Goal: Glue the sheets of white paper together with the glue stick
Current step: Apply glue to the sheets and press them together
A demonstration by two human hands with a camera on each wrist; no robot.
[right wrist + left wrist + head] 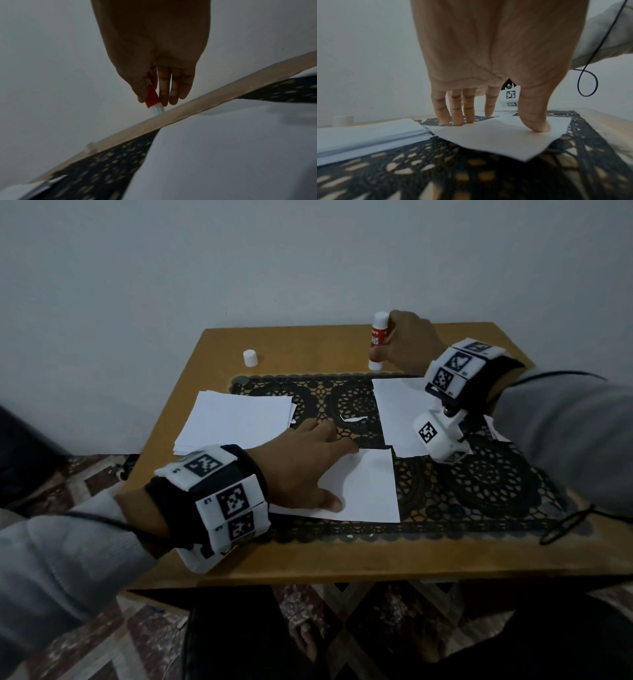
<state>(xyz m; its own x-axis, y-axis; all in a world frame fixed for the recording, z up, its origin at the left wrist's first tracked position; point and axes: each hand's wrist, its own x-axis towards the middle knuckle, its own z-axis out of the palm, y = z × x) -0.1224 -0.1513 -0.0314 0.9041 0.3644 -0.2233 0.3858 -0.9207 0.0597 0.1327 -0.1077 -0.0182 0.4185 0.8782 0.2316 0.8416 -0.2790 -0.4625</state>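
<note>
Square light-brown wooden table (342,556) against a pale wall, black lace-pattern mat (479,491) across its middle. On the mat: stack of white paper sheets (236,422) at left, partly off the mat's edge; single white paper sheet (363,487) near centre front; another white sheet (397,412) at right, partly under the right wrist rig.

Left hand (308,463) lies flat on the single sheet, fingers straight and spread, thumb (537,121) and fingertips (458,119) pressing it down, nothing gripped. Right hand (411,344) at the table's far edge, fingers and thumb wrapped round the red-and-white glue stick (376,340), which stands upright, base touching the wood (uncapped, judging by the loose cap). Small white cap (250,358) stands alone far left, well apart from the stick.

Handling, as a judgement: sheets are light, floppy, slide easily on the lace mat; pin flat with a palm, lift by a corner or edge. Glue stick is light, rigid, smooth plastic; hold mid-barrel, tacky tip away from fingers.

In the way: small torn white paper scrap (354,418) on the mat between the sheets; black cable loop (565,525) at right front edge. The lace openwork could snag a paper corner.
</note>
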